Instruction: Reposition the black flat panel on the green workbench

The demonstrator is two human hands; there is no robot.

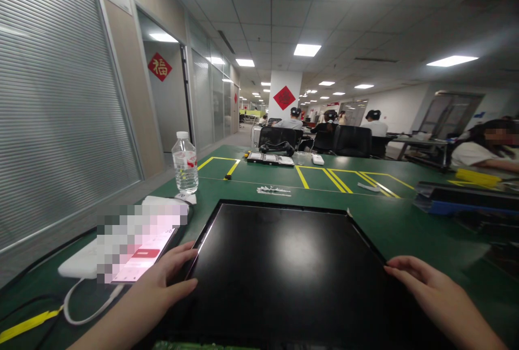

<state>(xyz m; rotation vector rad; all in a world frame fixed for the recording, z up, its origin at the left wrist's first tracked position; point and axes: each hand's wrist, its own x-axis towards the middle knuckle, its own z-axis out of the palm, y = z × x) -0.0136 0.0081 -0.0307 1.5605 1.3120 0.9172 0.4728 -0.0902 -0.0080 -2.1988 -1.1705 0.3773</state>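
Observation:
A large black display panel [284,263] with a thin dark frame fills the near middle of the view. Its left edge is between the thumb and fingers of my left hand [172,274], with the thumb over the front. My right hand [425,279] pinches the right edge, fingertips at the frame. A small pale tab [349,212] sticks up at the panel's far right corner. Along the bottom of the view a strip of green circuit board [190,345] shows below the panel. The underside of the panel is hidden.
On the green table [227,187], a lit phone [148,252] and white power bank [77,263] with a cable lie left, near a water bottle [185,166]. Torn white scraps [273,191], yellow tape lines and a parts tray [270,159] lie beyond. A person [482,150] sits right.

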